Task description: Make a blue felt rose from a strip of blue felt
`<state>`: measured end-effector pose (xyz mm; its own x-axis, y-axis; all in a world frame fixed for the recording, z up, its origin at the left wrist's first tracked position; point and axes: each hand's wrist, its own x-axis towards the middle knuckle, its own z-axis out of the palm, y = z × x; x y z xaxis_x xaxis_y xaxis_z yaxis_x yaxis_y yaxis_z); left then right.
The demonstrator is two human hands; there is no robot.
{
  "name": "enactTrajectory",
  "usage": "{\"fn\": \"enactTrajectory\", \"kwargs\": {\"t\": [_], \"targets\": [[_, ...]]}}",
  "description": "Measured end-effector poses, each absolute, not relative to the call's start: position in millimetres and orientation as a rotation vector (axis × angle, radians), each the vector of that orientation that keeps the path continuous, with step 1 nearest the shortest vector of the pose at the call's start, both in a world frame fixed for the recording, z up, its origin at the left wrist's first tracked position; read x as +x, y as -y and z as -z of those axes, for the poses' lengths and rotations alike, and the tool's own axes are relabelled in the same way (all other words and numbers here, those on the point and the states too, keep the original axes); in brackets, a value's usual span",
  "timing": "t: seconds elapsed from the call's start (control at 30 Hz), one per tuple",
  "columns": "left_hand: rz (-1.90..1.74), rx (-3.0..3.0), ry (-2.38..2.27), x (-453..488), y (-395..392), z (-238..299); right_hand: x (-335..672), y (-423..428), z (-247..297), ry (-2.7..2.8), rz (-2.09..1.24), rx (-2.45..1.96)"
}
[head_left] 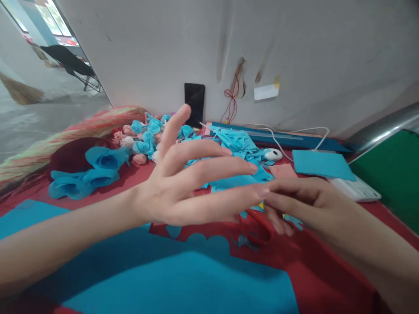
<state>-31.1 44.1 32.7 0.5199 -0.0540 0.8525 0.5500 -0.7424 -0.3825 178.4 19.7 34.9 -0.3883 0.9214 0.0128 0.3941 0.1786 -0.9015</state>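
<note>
My left hand (193, 179) is held over the table, back of the hand up, fingers stretched and spread. My right hand (304, 198) pinches the tip of the left index finger between thumb and forefinger; anything tiny between them is hidden. Below the hands, red-handled scissors (263, 226) lie on the red tablecloth (327, 270), partly covered by the fingers. Nearest me is a large blue sheet (183, 279) with a scalloped cut along its far edge. A small blue cut piece (173, 230) rests just beyond it.
Big blue paper flowers (104, 161) stand at left, beside piled small roses (149, 139). Blue scraps (235, 141) lie behind my hands. At right are a white glue-gun-like object (273, 154), a blue pad (322, 163) and a white device (363, 188). A black phone (195, 102) leans on the wall.
</note>
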Motion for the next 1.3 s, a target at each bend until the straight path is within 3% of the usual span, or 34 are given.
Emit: {"fn": "enactTrajectory", "kwargs": {"t": [0.17, 0.27, 0.47, 0.67, 1.03, 1.3], "targets": [[1.257, -2.333, 0.403, -30, -36, -34, 172, -20, -39, 1.789, -1.003, -1.245], [1.253, -2.675, 0.699, -24, -34, -39, 167, -20, -42, 1.698, -0.979, -1.225], [1.623, -3.078, 1.090, -18, -37, -42, 165, -14, -35, 1.769, -0.871, -1.054], [1.842, -3.255, 0.888, -17, -37, -38, 166, -7, -31, 1.891, -0.515, -1.112], [2.013, -3.422, 0.852, -17, -32, -38, 165, -3, -21, 2.009, -0.235, -1.004], [2.111, -3.417, 0.913, -17, -33, -35, 159, -2, -22, 1.953, -0.277, -0.955]]}}
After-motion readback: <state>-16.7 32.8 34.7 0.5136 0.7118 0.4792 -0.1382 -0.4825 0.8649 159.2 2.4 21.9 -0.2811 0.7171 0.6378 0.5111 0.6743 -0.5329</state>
